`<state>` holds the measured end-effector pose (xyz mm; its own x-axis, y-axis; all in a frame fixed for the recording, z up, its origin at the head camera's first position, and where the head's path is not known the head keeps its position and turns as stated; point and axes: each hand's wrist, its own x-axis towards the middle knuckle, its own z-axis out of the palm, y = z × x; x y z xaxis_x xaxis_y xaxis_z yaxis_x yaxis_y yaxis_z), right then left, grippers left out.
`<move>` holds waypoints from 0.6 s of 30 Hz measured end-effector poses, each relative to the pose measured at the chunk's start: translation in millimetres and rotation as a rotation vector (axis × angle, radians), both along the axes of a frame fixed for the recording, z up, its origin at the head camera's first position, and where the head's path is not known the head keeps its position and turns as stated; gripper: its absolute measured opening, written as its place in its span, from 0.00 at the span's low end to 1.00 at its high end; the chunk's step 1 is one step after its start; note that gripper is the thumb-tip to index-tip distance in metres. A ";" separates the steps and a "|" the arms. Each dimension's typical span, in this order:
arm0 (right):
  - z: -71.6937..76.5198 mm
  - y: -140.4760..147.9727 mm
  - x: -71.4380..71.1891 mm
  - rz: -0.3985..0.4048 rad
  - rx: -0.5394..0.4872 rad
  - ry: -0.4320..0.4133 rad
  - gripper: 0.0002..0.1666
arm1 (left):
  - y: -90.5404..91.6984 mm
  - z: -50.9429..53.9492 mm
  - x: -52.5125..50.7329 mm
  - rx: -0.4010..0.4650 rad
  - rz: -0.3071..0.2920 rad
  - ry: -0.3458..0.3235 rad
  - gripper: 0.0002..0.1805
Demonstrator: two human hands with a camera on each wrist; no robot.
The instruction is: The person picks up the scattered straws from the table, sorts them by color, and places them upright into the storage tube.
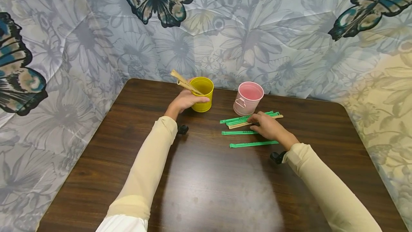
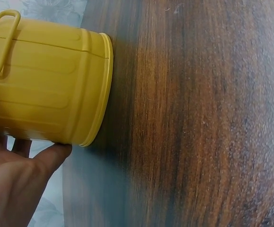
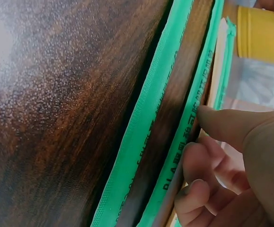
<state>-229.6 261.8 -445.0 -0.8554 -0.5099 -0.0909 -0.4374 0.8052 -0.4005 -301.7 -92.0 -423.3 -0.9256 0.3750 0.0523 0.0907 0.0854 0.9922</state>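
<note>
My left hand (image 1: 187, 100) holds the small yellow bucket (image 1: 202, 97) by its left side, thumb across its front. Tan paper-wrapped sticks (image 1: 185, 81) lean out of the bucket over its left rim. My right hand (image 1: 265, 124) is over a small row of green-wrapped straws (image 1: 238, 120) and a tan stick (image 1: 239, 125), its fingers bent and thumb apart from them. In the right wrist view, the thumb (image 3: 222, 123) reaches beside a green straw (image 3: 184, 127); whether it touches the straw or the tan stick is unclear.
A pink bucket (image 1: 248, 97) with a side handle stands behind the straws. Two single green straws, one nearer (image 1: 252, 144) and one farther (image 1: 236, 133), lie apart on the brown table (image 1: 209, 189). A butterfly-patterned cloth (image 1: 193, 46) hangs behind the table.
</note>
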 end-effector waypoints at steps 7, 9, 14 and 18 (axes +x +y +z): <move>-2.5 -1.4 -3.2 0.007 0.000 0.014 0.11 | -1.3 -0.1 -0.2 0.009 -0.008 0.007 0.43; -2.9 -2.7 -3.2 0.010 0.000 0.023 0.11 | -1.6 0.1 0.1 0.009 -0.005 0.006 0.44; -4.9 -5.0 -2.3 0.010 0.007 0.056 0.04 | -1.5 0.1 0.8 0.008 -0.005 0.000 0.44; -6.1 -5.8 -0.7 0.021 0.001 0.101 0.03 | -1.4 -6.4 -2.0 -0.003 0.009 0.010 0.43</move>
<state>-230.3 256.0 -451.1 -0.8495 -0.5276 -0.0052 -0.4922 0.7961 -0.3521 -303.7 -93.4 -429.7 -0.9283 0.3669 0.0609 0.1003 0.0892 0.9910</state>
